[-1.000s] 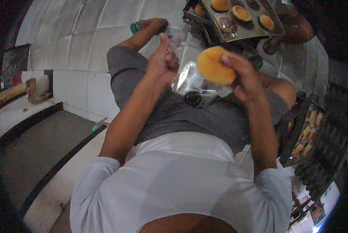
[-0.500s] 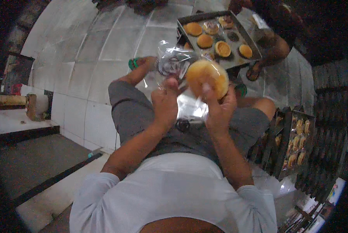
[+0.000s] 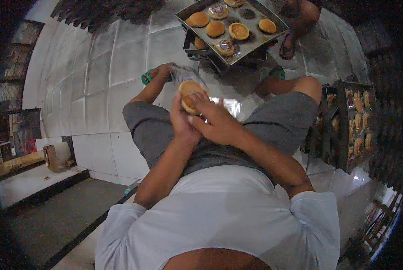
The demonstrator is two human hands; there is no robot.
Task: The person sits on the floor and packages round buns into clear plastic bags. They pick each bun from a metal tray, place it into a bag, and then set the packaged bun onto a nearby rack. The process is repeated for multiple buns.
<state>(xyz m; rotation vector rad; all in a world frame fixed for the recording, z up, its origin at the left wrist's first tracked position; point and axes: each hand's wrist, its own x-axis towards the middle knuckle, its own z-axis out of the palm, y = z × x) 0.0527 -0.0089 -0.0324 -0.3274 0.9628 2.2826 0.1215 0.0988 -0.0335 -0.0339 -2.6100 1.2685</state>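
Head view: both hands, left hand (image 3: 182, 123) and right hand (image 3: 217, 122), clasp a round golden-brown bun (image 3: 190, 94) at a clear plastic bag (image 3: 186, 74), above the lap. White tiled floor (image 3: 107, 58); metal baking tray (image 3: 255, 38) with 4 buns ahead.

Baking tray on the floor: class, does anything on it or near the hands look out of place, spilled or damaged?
Nothing stands out. The baking tray holds round buns in separate spots, none spilled. Both hands, left hand and right hand, hold one intact bun against a clear plastic bag.
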